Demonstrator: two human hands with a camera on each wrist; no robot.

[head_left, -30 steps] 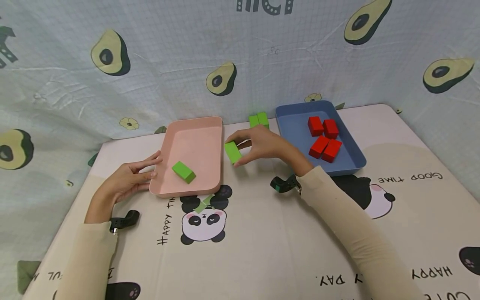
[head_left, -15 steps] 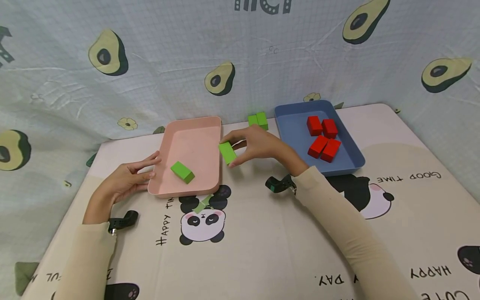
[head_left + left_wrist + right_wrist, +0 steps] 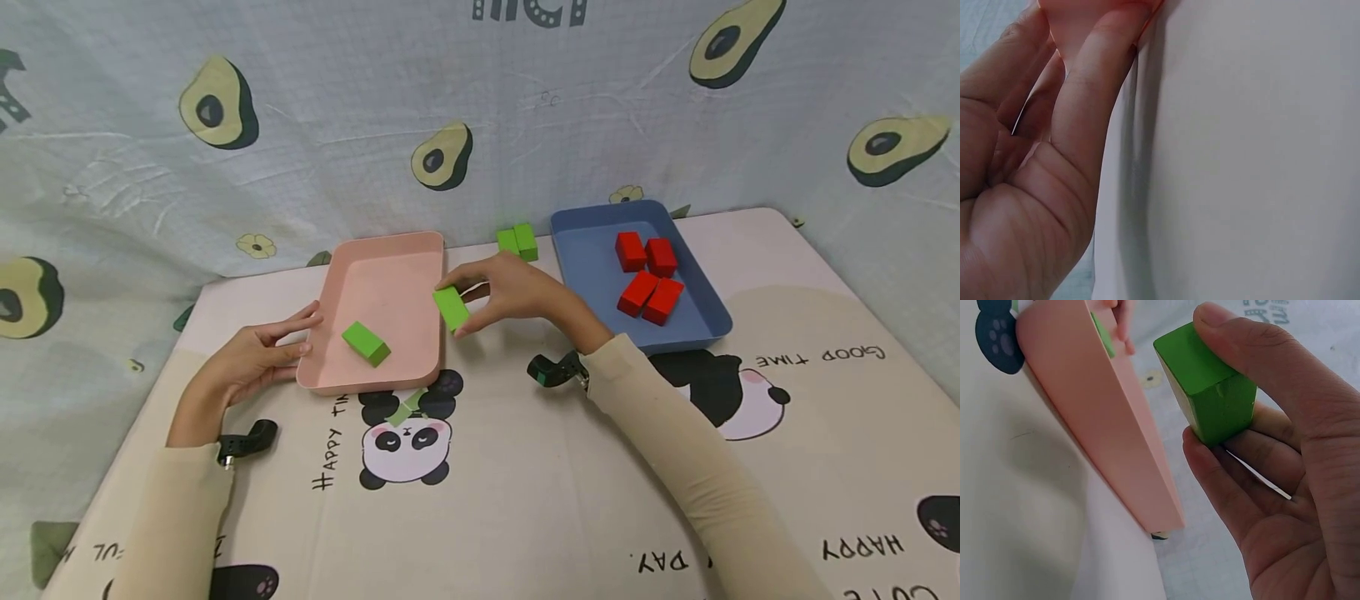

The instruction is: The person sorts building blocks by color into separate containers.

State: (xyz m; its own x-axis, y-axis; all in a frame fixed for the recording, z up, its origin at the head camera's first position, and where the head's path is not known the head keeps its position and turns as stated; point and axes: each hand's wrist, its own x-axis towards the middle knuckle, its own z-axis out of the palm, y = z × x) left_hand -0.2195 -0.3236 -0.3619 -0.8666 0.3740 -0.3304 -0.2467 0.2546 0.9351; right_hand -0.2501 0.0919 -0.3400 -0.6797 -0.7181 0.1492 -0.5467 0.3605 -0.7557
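Observation:
A green block (image 3: 452,309) is pinched between the thumb and fingers of my right hand (image 3: 513,287), at the right rim of the pink tray (image 3: 390,283). The right wrist view shows this block (image 3: 1210,387) raised beside the tray's outer wall (image 3: 1097,419). My left hand (image 3: 258,354) holds the tray's left edge, thumb and fingers at the rim; some fingers are partly hidden. Inside the tray, towards its near side, lies another green block (image 3: 367,343).
Two green blocks (image 3: 517,242) sit side by side behind my right hand. At the right stands a blue tray (image 3: 585,242) with several red blocks (image 3: 649,275) in it. A patterned cloth (image 3: 337,150) hangs behind the table (image 3: 525,500).
My right hand has carried its green block a little to the left, up to the pink tray's right rim. The left hand stays at the tray's left edge.

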